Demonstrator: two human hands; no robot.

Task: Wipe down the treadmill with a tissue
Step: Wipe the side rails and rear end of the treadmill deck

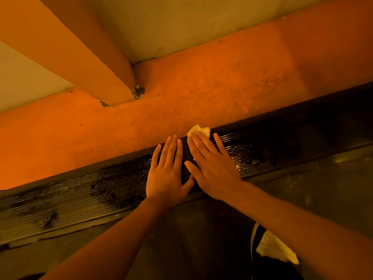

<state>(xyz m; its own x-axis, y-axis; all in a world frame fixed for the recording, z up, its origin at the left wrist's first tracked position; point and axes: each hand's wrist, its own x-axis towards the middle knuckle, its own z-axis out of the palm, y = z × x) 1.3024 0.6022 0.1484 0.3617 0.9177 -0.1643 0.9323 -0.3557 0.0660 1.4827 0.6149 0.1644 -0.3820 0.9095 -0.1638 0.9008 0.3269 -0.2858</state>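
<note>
- Right hand (212, 168), fingers straight, presses a tissue (198, 130) onto the far edge of the treadmill rail (80, 195).
- Left hand (167, 170) lies flat just beside it, holding nothing.

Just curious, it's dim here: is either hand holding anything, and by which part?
Nothing is gripped: the right hand presses a tissue under straight fingers; the left hand rests bare on the rail.

A single wide-angle camera, worn on the person's head, looks steeply down and forward from close range. The treadmill's ribbed side rail (80, 201) crosses the frame diagonally, with the belt (181, 239) nearest the viewer. The orange floor (201, 93) and the wall (201, 21) lie farther off.
</note>
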